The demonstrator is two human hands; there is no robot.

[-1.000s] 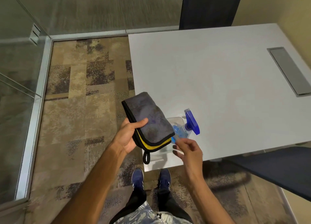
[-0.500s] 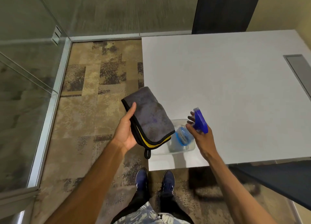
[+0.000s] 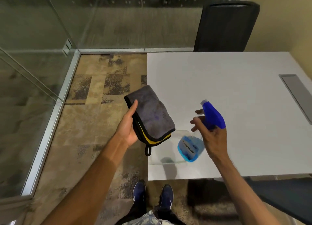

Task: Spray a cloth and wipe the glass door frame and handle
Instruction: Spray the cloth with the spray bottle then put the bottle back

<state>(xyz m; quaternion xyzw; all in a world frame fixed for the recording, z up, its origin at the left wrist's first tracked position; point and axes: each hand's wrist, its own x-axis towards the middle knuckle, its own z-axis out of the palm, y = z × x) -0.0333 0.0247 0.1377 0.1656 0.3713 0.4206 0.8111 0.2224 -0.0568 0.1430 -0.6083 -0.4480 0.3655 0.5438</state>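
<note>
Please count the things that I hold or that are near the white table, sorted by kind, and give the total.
Cloths: 1, the grey cloth in the left hand
Spray bottles: 1, the spray bottle in the right hand
Tables: 1, the white table
Chairs: 1, the black chair behind the table
Total: 4

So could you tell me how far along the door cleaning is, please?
Early. The left hand holds the folded cloth; the right hand grips the spray bottle above the table, nozzle toward the cloth. No mist shows. Spraying and all wiping of the door frame and handle remain.
</note>
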